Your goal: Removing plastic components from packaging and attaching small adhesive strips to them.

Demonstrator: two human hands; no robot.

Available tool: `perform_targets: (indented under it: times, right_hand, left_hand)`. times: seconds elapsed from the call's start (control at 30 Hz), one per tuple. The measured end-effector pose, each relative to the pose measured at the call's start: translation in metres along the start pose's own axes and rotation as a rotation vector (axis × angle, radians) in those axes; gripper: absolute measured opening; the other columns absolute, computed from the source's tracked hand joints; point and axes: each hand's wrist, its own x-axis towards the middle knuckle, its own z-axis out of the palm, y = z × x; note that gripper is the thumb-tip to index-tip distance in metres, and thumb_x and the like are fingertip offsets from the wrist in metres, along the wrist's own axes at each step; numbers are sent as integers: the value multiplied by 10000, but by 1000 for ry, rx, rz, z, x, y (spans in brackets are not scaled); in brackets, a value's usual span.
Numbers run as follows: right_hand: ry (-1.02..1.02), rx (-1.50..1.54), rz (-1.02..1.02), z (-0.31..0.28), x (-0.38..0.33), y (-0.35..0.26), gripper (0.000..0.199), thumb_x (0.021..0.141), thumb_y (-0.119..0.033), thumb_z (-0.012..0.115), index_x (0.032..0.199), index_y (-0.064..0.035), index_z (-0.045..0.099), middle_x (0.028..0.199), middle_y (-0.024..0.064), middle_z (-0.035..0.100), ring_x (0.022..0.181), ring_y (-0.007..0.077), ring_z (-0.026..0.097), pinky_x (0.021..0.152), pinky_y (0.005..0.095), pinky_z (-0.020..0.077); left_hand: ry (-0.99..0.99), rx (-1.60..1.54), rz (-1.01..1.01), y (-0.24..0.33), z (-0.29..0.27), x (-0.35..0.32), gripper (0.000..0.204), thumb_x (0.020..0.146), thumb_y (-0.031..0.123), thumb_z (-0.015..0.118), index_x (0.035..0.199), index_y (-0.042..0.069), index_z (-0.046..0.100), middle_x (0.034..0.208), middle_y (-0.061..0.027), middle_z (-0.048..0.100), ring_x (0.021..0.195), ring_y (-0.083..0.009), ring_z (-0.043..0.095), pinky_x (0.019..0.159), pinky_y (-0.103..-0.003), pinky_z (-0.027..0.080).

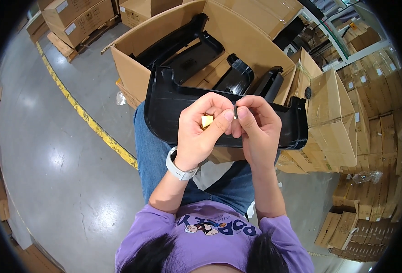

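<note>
Both hands at frame centre: left hand (200, 132) cupping a small yellow piece (207, 121), right hand (254, 129) fingertips pinched on a tiny dark clip (235, 110), above black plastic mudguard (164, 109) across lap.

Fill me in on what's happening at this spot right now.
A seated person rests a black moulded plastic part across their lap. Both hands meet above it: the left hand holds a small yellowish piece, and the right hand pinches a tiny dark item at its fingertips, too small to identify. Just beyond stands an open cardboard box holding more black parts. Stacked cartons stand to the right.
</note>
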Motion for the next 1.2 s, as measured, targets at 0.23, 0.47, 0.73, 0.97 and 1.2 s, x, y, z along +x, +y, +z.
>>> perform_targets:
  times: [0.23,0.47,0.73,0.97,1.2]
  right_hand:
    - [56,67,74,-1,4,1,123,835,-53,634,930,14,593,701,31,564,564,80,512,544,197,431]
    - [106,-581,-259,0,0,4,98,776,-22,669,864,-2,631,755,21,585,658,58,545,592,170,442]
    - [-71,-174,75,-12,0,-12,131,813,-38,662,918,39,641,826,44,648,711,66,601,636,183,493]
    - [-165,-141,67,-13,-2,-14,92,847,-14,606,913,46,631,827,70,650,737,107,629,670,212,510]
    - [-75,-319,-46,-3,-5,-7,80,840,8,593,904,46,622,805,68,647,737,102,626,671,209,500]
  left_hand:
    - [13,-27,-31,-2,5,5,34,868,36,553,865,4,543,671,-10,579,599,-50,527,553,-170,393]
    - [172,244,104,-12,3,4,51,834,-6,562,797,13,534,641,43,517,599,1,454,531,-160,359]
    - [61,326,90,3,0,2,42,808,26,592,797,11,555,587,22,527,549,-16,462,506,-177,367]
    - [13,408,149,3,-4,0,61,782,-2,539,725,17,529,588,21,527,544,-23,473,496,-170,350]
    - [115,421,214,-2,6,3,146,836,74,568,717,13,512,543,-46,540,501,-100,550,470,-235,400]
